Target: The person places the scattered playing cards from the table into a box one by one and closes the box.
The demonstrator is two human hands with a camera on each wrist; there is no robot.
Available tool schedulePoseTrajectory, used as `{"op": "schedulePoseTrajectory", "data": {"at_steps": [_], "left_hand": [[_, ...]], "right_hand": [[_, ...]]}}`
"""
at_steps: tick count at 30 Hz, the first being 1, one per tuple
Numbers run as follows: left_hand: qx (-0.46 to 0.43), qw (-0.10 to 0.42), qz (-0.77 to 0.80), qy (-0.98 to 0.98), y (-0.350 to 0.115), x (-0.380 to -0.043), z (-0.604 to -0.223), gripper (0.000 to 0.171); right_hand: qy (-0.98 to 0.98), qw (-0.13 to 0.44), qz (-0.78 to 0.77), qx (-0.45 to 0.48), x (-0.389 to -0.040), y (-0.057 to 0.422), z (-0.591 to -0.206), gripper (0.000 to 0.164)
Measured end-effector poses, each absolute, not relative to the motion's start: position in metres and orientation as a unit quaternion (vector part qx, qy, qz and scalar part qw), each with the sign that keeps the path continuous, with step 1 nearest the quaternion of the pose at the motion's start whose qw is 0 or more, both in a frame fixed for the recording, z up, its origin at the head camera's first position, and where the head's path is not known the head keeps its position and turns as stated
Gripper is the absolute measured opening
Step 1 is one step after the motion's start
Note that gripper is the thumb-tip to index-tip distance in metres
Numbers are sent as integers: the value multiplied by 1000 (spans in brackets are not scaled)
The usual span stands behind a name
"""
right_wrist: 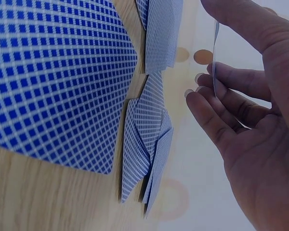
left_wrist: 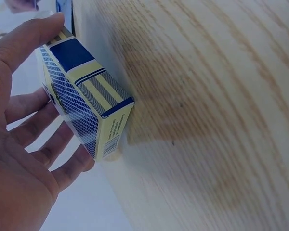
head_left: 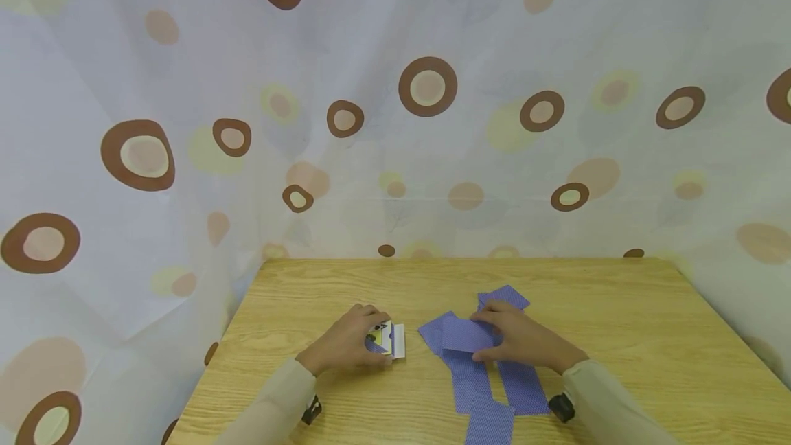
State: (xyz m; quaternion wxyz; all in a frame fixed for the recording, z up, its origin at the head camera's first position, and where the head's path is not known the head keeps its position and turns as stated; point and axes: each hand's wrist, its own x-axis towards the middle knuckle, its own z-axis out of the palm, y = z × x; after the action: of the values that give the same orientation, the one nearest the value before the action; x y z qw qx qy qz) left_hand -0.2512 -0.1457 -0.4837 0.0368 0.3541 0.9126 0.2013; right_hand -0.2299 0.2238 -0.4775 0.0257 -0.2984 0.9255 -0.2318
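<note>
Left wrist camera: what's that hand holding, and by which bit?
The left hand holds a card box by two opposite sides, thumb on one, fingers on the other.

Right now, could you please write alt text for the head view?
The left hand grips a box; the right hand holds a blue patterned card over other cards on a wooden table, before a spotted backdrop.

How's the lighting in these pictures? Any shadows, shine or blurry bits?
Head view: soft, fairly even light, the wooden table looking warm yellow; left wrist view: cooler colours, a brownish shadow on the table beside the card box; right wrist view: also cool, the large near card showing its checks clearly while the patterned sheet behind looks hazy and soft.
</note>
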Motion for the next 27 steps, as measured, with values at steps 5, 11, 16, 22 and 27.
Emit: {"op": "schedulePoseTrajectory", "data": {"at_steps": [5, 11, 16, 22, 27], "left_hand": [[354, 36, 195, 914, -144, -251, -484, 74], [355, 36, 187, 915, -143, -252, -485, 76], [354, 38, 191, 915, -142, -252, -486, 76], [350, 53, 199, 914, -141, -251, -483, 77], [348, 62, 192, 915, -140, -252, -483, 78]], "right_hand": [[926, 28, -235, -295, -231, 221, -478, 76], [925, 30, -232, -299, -235, 217, -482, 75], [923, 35, -239, -300, -237, 212, -482, 73], [921, 30, -241, -306, -237, 205, -480, 73], [921, 31, -240, -307, -238, 201, -480, 75]]}}
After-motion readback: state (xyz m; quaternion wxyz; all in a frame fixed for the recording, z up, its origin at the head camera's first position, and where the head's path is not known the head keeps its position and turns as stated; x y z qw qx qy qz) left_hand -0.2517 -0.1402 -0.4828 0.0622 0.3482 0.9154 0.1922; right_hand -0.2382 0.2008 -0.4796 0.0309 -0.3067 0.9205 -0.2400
